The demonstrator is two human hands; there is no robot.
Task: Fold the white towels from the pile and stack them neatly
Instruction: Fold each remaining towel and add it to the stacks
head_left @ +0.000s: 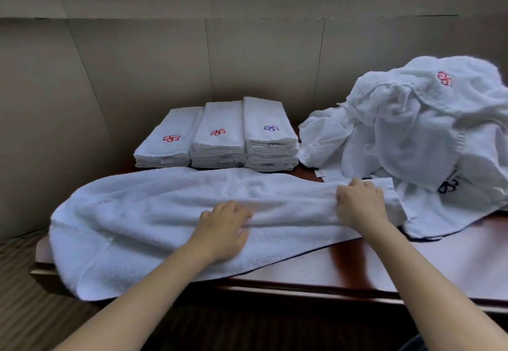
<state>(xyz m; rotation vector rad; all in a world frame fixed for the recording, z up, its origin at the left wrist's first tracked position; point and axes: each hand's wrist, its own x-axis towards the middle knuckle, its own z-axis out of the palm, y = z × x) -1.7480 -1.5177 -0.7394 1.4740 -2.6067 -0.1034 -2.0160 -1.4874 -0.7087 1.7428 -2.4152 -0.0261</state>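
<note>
Table (412, 262), dark wood, carries everything. Pile (428, 130) of unfolded white towels sits far right, a red flower logo on top and a dark one lower down; no text legible. Towel in work (154, 213) lies in front, long axis left-right, already doubled lengthwise, left end hanging off the table edge. Three folded stacks (217, 136) sit behind it, touching side by side: red, red and purple embroidered logos; the edge tags are too small to read. Right hand (360, 202) is clenched on the towel's right end; left hand (225, 227) grips the fold ridge near the middle. Next fold probably brings the right end leftward, so right hand leads.
</note>
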